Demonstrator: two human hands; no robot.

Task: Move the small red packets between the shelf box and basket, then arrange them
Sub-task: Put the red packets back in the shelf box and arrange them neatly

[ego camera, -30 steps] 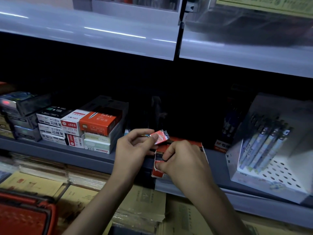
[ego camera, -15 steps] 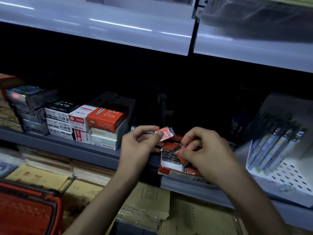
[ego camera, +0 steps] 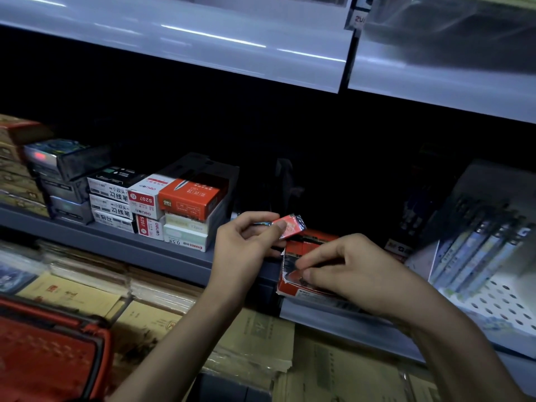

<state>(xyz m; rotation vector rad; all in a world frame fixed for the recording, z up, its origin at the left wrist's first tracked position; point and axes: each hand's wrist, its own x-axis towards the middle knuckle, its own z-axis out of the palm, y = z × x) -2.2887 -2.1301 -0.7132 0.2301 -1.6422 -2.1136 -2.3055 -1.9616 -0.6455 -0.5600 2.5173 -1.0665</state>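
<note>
My left hand (ego camera: 246, 242) pinches a small red packet (ego camera: 290, 226) between thumb and fingers, just above the left corner of the red shelf box (ego camera: 293, 281). The box sits open at the front edge of the grey shelf (ego camera: 174, 256), with dark packets inside. My right hand (ego camera: 353, 274) is down in the box with thumb and fingertips pinched together on its contents; what they hold is hidden. The red basket (ego camera: 49, 355) is at the lower left, below the shelf.
Stacked stationery boxes (ego camera: 174, 204) stand left of my hands on the shelf. A white perforated pen display (ego camera: 487, 256) stands at the right. Packs of yellow paper (ego camera: 252, 338) fill the lower shelf. An upper shelf overhangs (ego camera: 203, 44).
My right hand lifted out of the box with a red packet half a second ago and has since gone back down into the box. My left hand kept its packet in place.
</note>
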